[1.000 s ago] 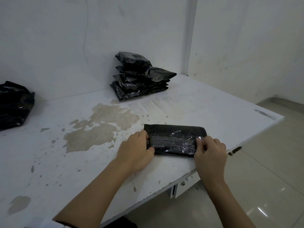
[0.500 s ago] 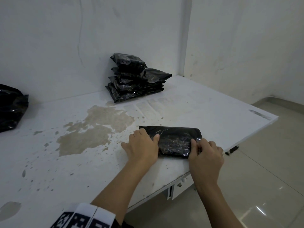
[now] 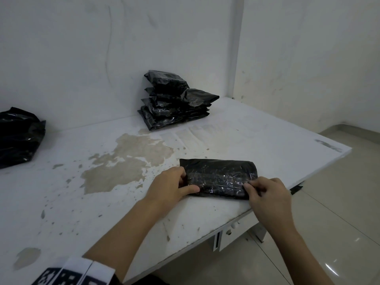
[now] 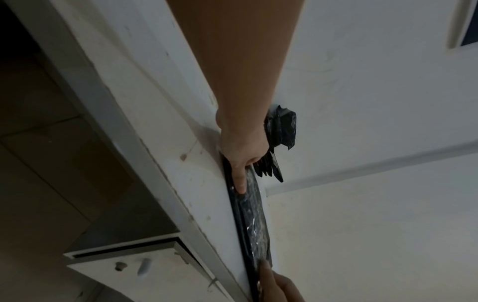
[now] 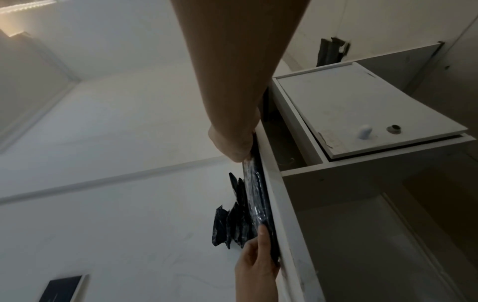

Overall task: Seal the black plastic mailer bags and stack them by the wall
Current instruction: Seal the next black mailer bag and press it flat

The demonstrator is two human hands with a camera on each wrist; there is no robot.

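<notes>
Mailer (image 3: 219, 177): lower centre, flat on the table (image 3: 267, 145) for sealing;
Left hand (image 3: 170, 190): my curled fingers pin its left end;
Right hand (image 3: 267, 194): I pinch its right end, pressing the flap;
Stack (image 3: 174, 101): upper centre, by the wall

So the count: one black mailer bag (image 3: 219, 177) sits right between the fingers of two hands, left hand (image 3: 168, 189) and right hand (image 3: 267, 197). Beyond the fingers there's one stack of bags (image 3: 174, 101), looks like five or so, hard to tell exactly. One more black bag (image 3: 18, 136) lies far off to the left of the fingers, all on one tabletop (image 3: 257, 136).
</notes>
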